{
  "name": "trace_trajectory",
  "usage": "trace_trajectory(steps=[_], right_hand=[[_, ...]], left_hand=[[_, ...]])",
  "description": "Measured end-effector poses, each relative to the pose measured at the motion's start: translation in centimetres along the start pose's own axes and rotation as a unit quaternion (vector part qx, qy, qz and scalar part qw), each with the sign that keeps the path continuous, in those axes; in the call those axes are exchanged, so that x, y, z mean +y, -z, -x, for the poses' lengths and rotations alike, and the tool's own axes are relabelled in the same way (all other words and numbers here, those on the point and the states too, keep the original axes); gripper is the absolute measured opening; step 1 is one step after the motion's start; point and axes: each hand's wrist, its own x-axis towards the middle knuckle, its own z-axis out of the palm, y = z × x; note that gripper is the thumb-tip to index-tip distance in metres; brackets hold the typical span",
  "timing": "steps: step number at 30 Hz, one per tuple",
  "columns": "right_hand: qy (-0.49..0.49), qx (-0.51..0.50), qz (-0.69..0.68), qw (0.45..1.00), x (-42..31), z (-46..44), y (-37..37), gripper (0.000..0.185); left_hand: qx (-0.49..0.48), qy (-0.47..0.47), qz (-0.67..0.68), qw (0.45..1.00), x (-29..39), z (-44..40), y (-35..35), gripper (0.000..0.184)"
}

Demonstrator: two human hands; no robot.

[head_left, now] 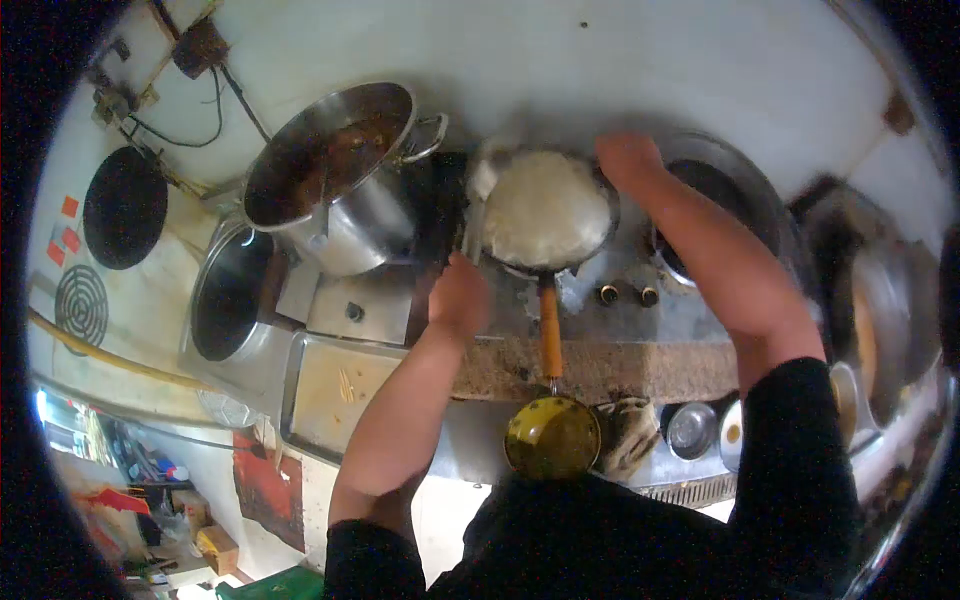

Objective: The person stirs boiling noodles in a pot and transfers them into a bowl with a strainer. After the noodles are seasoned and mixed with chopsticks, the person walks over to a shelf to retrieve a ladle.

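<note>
Pan (615, 218) is sitting on the stovetop (510, 308), white food (548, 208) filling it. Pot (362, 228) and tray (325, 412) are standing left; wall (500, 50) is rising behind. Your left hand (459, 298) is gripping a metal tool (473, 230), arm extending forward. Your right hand (629, 162) is curling by the pan's far-right rim; can't tell if holding anything.

A pale round layer (548, 208) fills the wooden-handled pan (551, 328), with the left hand (460, 298) near left, the right hand (630, 160) far right, and a steel stockpot (362, 225) left.
</note>
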Motion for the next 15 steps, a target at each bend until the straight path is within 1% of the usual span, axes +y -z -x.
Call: trace_trajectory(steps=[1,2,3,4,5,6,7,8,9,10,12,13,15], right_hand=[[0.000,0.005,0.000,1.000,0.0,0.8,2.2,0.017],[0.092,-0.016,0.002,0.996,-0.2,3.1,6.3,0.017],[0.182,-0.039,0.003,0.982,-0.2,4.3,8.6,0.018],[0.181,-0.038,0.004,0.983,-0.3,3.2,7.0,0.018],[0.154,-0.068,0.013,0.986,-0.6,1.3,4.0,0.017],[0.127,-0.100,0.021,0.987,-0.7,-0.3,1.5,0.017],[0.127,-0.100,0.021,0.987,-0.7,-1.1,0.0,0.017],[0.152,-0.067,-0.025,0.986,-0.6,-1.7,-1.2,0.017],[0.176,-0.033,-0.070,0.981,-0.7,-1.8,-1.0,0.018],[0.176,-0.034,-0.070,0.981,-0.9,-1.8,-0.9,0.018],[0.159,-0.033,-0.088,0.983,-2.3,-1.2,1.6,0.020],[0.158,-0.035,-0.089,0.983,-2.3,-1.3,1.7,0.020],[0.209,0.023,-0.071,0.975,-2.0,-2.0,1.6,0.023]], left_hand=[[0.005,0.001,-0.001,1.000,0.1,0.0,0.9,0.033],[-0.027,-0.086,-0.092,0.992,0.6,0.4,2.5,0.034],[-0.061,-0.172,-0.181,0.966,0.9,0.6,3.4,0.035],[-0.059,-0.172,-0.182,0.966,0.9,0.6,3.3,0.035],[-0.031,-0.050,0.006,0.998,0.9,0.5,3.3,0.032],[-0.002,0.075,0.195,0.978,1.0,0.4,3.2,0.029],[-0.002,0.074,0.195,0.978,1.2,0.6,4.2,0.029],[-0.073,0.118,0.330,0.934,1.4,1.0,6.0,0.026],[-0.143,0.159,0.456,0.864,1.5,1.1,7.0,0.023],[-0.143,0.159,0.456,0.864,1.3,1.1,6.5,0.023],[-0.157,0.180,0.630,0.739,0.5,1.1,5.2,0.020],[-0.159,0.179,0.629,0.739,0.0,1.1,4.8,0.020],[-0.190,0.192,0.719,0.641,-0.4,1.2,4.7,0.017]])
